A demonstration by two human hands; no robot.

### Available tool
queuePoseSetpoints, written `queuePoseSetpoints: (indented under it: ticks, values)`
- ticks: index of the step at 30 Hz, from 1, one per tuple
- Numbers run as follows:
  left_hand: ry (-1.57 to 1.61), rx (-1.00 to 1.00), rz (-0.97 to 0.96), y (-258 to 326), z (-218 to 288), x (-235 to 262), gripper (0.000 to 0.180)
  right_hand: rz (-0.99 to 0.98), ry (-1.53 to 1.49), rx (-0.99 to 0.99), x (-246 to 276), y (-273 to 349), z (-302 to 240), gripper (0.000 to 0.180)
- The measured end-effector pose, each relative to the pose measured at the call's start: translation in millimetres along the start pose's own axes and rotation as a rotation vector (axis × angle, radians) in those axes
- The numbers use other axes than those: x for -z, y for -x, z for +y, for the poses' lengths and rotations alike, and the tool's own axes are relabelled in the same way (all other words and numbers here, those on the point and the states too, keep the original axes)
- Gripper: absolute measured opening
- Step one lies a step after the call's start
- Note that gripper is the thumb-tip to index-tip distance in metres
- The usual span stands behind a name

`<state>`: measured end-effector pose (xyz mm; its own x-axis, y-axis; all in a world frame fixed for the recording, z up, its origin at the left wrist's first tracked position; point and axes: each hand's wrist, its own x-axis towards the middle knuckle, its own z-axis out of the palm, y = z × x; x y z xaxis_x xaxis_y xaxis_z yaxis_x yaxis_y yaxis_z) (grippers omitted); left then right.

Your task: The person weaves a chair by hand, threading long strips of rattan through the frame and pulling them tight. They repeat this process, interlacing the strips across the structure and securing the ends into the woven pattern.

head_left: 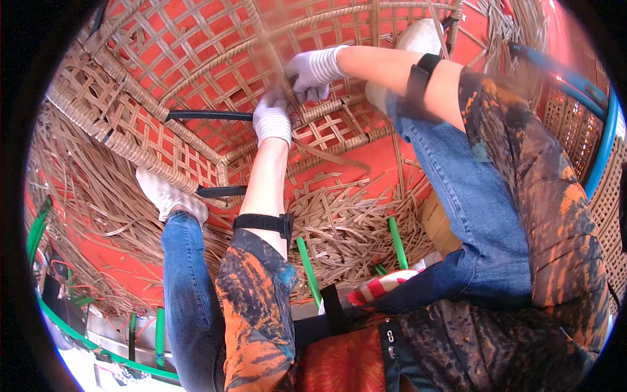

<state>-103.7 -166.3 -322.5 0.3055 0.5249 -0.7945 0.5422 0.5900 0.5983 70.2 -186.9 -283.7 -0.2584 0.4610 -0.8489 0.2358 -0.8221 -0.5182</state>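
Both my hands wear pale knit gloves and work at a brown wicker frame [196,140] with an open lattice weave. My right hand [312,73] is closed, fingers curled at a long wicker strip [266,46] that runs up to the top edge and is blurred. Just below and to the left, my left hand [273,116] is at the wrapped inner edge of the frame, its fingers smeared by motion. A loose strip end [333,155] trails to the right below my hands. Dark bars [209,115] cross the frame beside my left hand.
Cut wicker scraps [346,225] lie heaped on the red floor [382,162], with long loose strips [98,173] at left. My white shoe [166,193] is under the frame's edge. Green rods [396,242] stand near my legs; a blue tube [597,157] curves at right.
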Motion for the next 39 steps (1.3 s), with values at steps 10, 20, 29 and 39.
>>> queuePoseSetpoints:
  ticks: [10,20,29,39]
  values:
    - [0.023,-0.063,0.072,12,9,-8,0.022,0.204,0.326,-0.114,-23,6,-6,0.025]
    - [0.117,0.005,0.03,14,9,0,0.023,0.312,-0.073,0.047,-8,19,-2,0.023]
    - [-0.159,-0.079,0.151,-6,-14,6,0.022,0.284,0.14,-0.041,-30,5,-10,0.02]
    - [-0.772,-0.145,-0.014,-6,24,-3,0.035,0.154,-0.168,0.058,-3,11,15,0.021]
